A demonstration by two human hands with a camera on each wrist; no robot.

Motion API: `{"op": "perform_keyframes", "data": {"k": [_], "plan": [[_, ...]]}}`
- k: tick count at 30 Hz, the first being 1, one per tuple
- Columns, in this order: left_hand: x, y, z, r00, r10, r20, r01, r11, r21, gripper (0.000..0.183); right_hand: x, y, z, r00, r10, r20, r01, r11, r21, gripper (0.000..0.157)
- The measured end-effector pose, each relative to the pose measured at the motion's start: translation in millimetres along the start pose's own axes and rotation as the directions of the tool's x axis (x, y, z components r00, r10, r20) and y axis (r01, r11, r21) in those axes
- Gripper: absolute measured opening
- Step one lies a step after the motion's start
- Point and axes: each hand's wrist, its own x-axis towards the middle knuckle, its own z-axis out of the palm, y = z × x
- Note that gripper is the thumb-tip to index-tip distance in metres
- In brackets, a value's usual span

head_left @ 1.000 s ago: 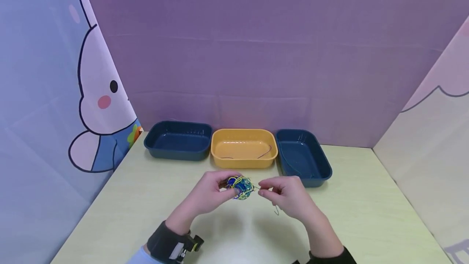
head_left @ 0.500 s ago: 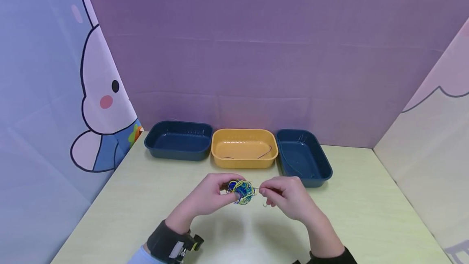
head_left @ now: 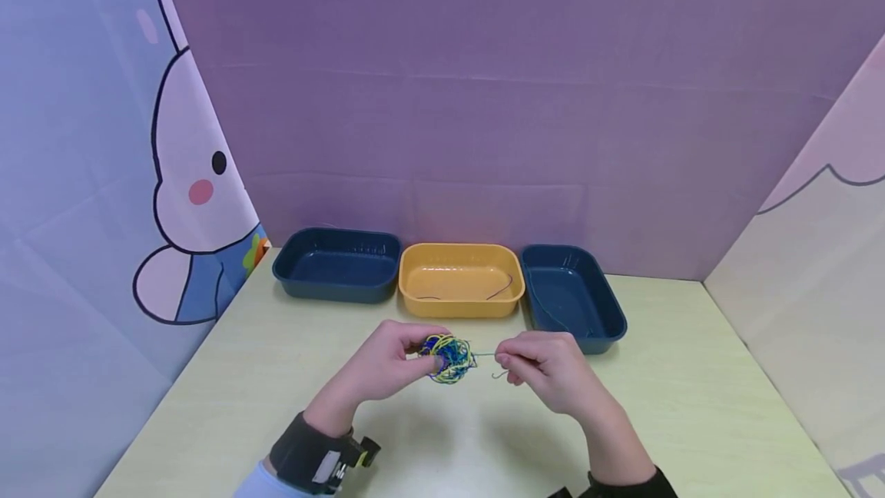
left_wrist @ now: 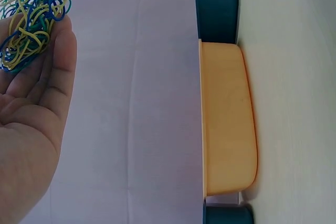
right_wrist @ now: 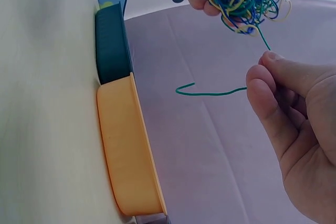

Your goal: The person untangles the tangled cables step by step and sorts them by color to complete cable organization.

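A loose ball of tangled blue, green and yellow wire-like strands (head_left: 452, 360) is held up over the table. My left hand (head_left: 387, 363) grips its left side, thumb in front and fingers behind, as the left wrist view shows the strands (left_wrist: 34, 24) resting against the fingers. To the right, my right hand (head_left: 549, 371) pinches a green strand (right_wrist: 264, 39) between thumb and forefinger. That strand runs straight from the tangle to the fingertips. Its free end (right_wrist: 212, 94) sticks out past the fingers and bends into a hook.
Behind the hands stand a blue tray (head_left: 339, 292) at left, a yellow tray (head_left: 462, 309) with a few dark strands in it, and a blue tray (head_left: 600, 344) at right holding a green strand (head_left: 549, 316). A purple backdrop (head_left: 484, 98) rises behind them.
The tangle and my left hand have shifted a little left, my right hand slightly right. A longer stretch of taut strand now shows between them than half a second ago.
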Motion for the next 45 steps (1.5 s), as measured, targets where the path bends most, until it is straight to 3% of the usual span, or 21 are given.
{"op": "perform_keyframes", "data": {"k": [8, 13, 18, 21, 28, 34, 38, 42, 45], "plan": [[1.5, 2.5, -6.6, 1.0, 0.01, 0.01, -0.011, 1.0, 0.013, 0.024, -0.3, 5.2, -8.4, 1.0, -0.019, -0.019, 0.018, 0.998, -0.056, 0.015], [-1.0, 6.6, -8.2, 1.0, -0.02, -0.001, 0.02, 1.0, 0.024, 0.023, -2.0, 3.5, -10.6, 0.999, -0.038, -0.022, 0.037, 0.997, -0.062, 0.018], [-2.4, 29.4, -12.7, 0.997, -0.064, -0.044, 0.066, 0.997, 0.048, 0.023, -2.1, 1.7, -15.7, 0.998, -0.048, -0.044, 0.045, 0.996, -0.074, 0.019], [-1.1, 41.1, -13.9, 0.998, -0.053, -0.036, 0.054, 0.998, 0.031, 0.023, -2.8, 1.8, -20.0, 0.997, -0.044, -0.056, 0.04, 0.996, -0.077, 0.02], [1.2, 35.6, -8.5, 1.0, -0.013, 0.014, 0.013, 1.0, -0.017, 0.021, -5.6, 2.3, -19.7, 0.996, -0.029, -0.082, 0.026, 0.999, -0.032, 0.019], [3.2, 35.9, -3.2, 0.997, -0.01, 0.071, 0.018, 0.994, -0.109, 0.039, -2.7, -0.2, -14.6, 0.996, -0.008, -0.09, 0.008, 1.0, 0.0, 0.022], [4.0, 35.8, 0.9, 0.992, 0.006, 0.123, 0.007, 0.995, -0.103, 0.047, -2.4, -0.9, -10.8, 0.997, 0.028, -0.073, -0.028, 1.0, 0.01, 0.022], [5.6, 26.8, 4.3, 0.988, 0.055, 0.147, -0.04, 0.993, -0.109, 0.049, -2.3, -1.4, -9.2, 0.997, 0.052, -0.058, -0.051, 0.999, 0.019, 0.018], [6.5, 13.4, 6.4, 0.988, 0.044, 0.145, -0.027, 0.993, -0.117, 0.045, -2.8, -1.2, -8.5, 0.996, 0.071, -0.053, -0.069, 0.997, 0.034, 0.016]]}}
